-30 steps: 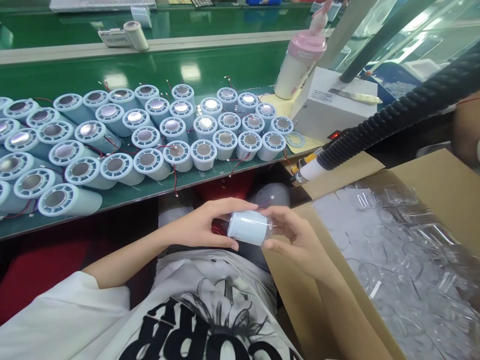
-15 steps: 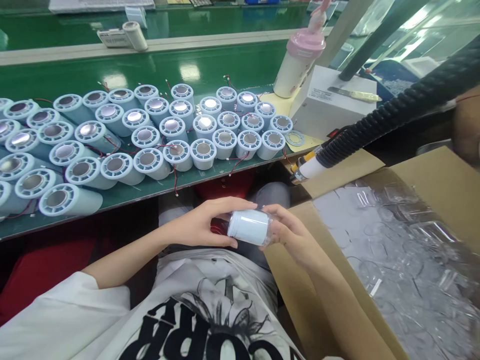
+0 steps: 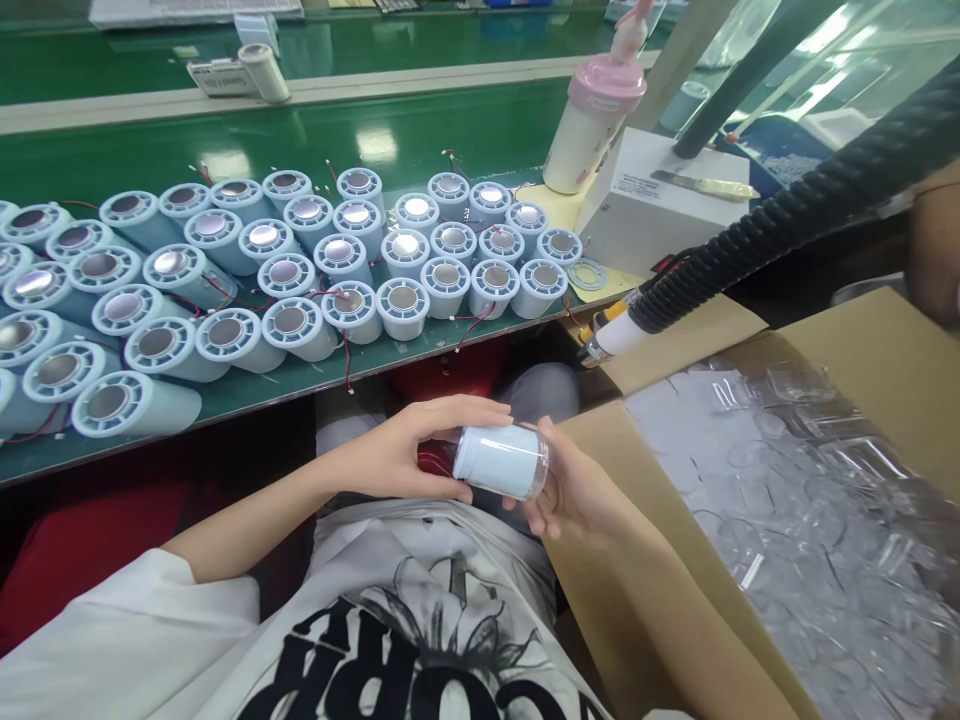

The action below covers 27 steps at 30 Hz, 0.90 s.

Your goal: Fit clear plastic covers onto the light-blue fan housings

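A pale blue cylinder (image 3: 496, 460) with a clear plastic cover around it lies sideways between my hands, above my lap. My left hand (image 3: 405, 450) grips its left end, thumb below and fingers above. At the covered right end is my right hand (image 3: 562, 485), its fingers curled below and behind the cover. Several similar blue cylinders (image 3: 402, 298) with round metal centres and thin red wires stand or lean on the green bench (image 3: 322, 135). On my right, a cardboard box (image 3: 637, 480) holds many clear plastic covers (image 3: 795, 510).
A black corrugated hose (image 3: 780, 210) slants in from the upper right beside a white box-shaped base (image 3: 660, 205). A pink-lidded bottle (image 3: 589, 120) stands near it. Part of another person's arm (image 3: 937, 250) shows at the right edge.
My right hand has shifted from gripping the cover's end to lower around it, with its fingers now underneath. More of the clear end shows. The view has moved slightly.
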{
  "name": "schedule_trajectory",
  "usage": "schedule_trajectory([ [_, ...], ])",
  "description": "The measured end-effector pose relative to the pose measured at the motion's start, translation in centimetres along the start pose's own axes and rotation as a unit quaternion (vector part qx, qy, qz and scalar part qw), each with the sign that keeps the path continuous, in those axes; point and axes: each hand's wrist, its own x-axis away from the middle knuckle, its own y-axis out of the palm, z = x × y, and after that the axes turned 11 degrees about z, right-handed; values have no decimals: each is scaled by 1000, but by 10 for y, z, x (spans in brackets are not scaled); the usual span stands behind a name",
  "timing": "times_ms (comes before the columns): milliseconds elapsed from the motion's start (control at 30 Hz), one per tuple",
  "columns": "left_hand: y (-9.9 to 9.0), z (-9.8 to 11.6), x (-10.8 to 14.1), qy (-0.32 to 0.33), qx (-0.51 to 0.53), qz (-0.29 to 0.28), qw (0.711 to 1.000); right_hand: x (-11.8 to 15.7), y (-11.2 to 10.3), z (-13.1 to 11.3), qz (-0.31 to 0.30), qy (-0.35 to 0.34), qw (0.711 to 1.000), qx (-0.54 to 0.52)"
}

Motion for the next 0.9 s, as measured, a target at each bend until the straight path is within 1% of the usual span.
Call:
schedule_trajectory([
  [133,1,-1,0,3,-9,8,1000,0,1,-3,-11,57,998,-17],
  [200,2,0,1,-8,-4,12,1000,-1,1,-4,-30,67,997,-10],
  [267,4,1,2,-36,12,19,999,-2,0,-1,-48,65,997,13],
  [300,5,3,3,-58,21,25,998,-3,-1,1,-47,51,997,30],
  [333,6,5,3,-82,30,31,996,-4,-2,4,-32,24,998,49],
  [367,6,6,3,-107,38,38,993,-4,-4,7,-2,-24,997,70],
  [400,7,8,3,-130,45,45,989,-4,-6,10,37,-93,991,94],
  [433,7,9,3,-150,52,49,986,-4,-9,14,80,-182,973,119],
  [467,7,10,2,-168,61,51,983,-4,-11,16,118,-283,940,147],
  [500,7,11,2,-182,70,51,980,-4,-14,18,140,-385,894,181],
  [533,7,12,2,-194,79,50,977,-3,-17,20,140,-477,839,221],
  [567,6,12,3,-204,88,47,974,-3,-19,20,126,-551,783,260],
  [600,6,11,3,-211,96,43,972,-3,-21,21,105,-600,737,294],
  [633,5,11,3,-214,101,38,971,-2,-22,20,85,-622,711,317],
  [667,4,11,3,-210,104,34,972,-2,-23,20,68,-620,712,324],
  [700,4,10,3,-197,105,30,974,-1,-23,20,56,-598,737,309],
  [767,2,11,2,-157,103,26,982,-1,-21,21,38,-517,823,231],
  [800,2,11,2,-140,103,25,984,0,-19,21,25,-474,860,186],
  [833,2,12,2,-132,106,25,985,0,-19,22,15,-440,886,145],
  [867,1,12,1,-137,113,24,984,0,-18,22,9,-417,901,118],
  [900,2,12,1,-152,126,23,980,0,-18,23,8,-403,909,108],
])
